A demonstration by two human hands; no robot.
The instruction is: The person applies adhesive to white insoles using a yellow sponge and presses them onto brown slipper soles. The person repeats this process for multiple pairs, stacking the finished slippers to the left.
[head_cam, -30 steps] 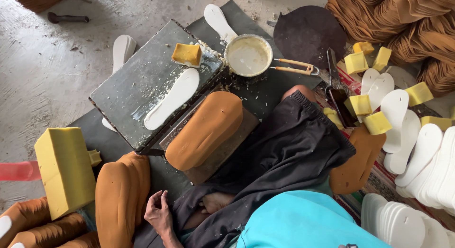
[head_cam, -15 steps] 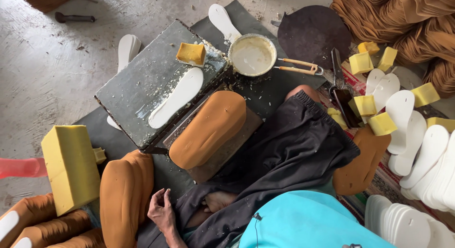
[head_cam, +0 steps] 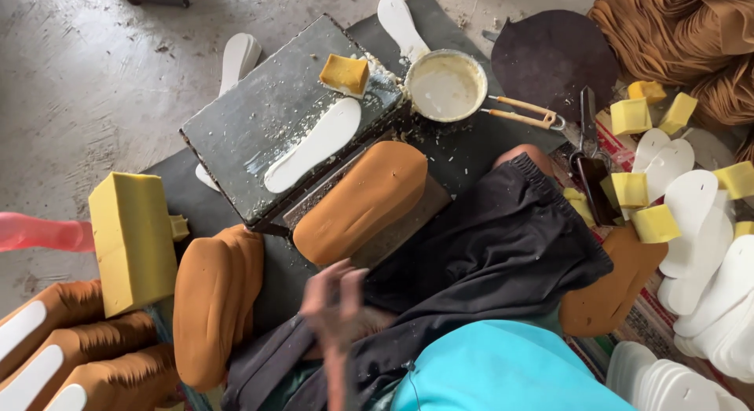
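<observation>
My left hand [head_cam: 334,301] is blurred low in the middle, fingers apart and holding nothing, just below a tan sole-shaped pad [head_cam: 361,199] that leans on a dark work slab [head_cam: 259,120]. A white insole [head_cam: 314,144] and a yellow sponge [head_cam: 344,73] lie on the slab. Beside the slab stands a small pan of pale glue [head_cam: 446,85] with a wire handle. A stack of tan soles [head_cam: 212,301] lies left of the hand. My right hand is out of view. My dark shorts [head_cam: 503,246] and teal shirt [head_cam: 503,372] fill the lower right.
A big yellow foam block [head_cam: 133,238] stands at the left beside a pink object [head_cam: 39,232]. Yellow foam cubes [head_cam: 628,189], white insoles [head_cam: 707,222] and scissors [head_cam: 589,128] lie at the right. A dark round sheet [head_cam: 550,54] and folded tan material [head_cam: 675,26] are at the top right.
My left hand has risen from beside my lap up and to the right, toward the tan pad, and is now motion-blurred. The view has shifted slightly.
</observation>
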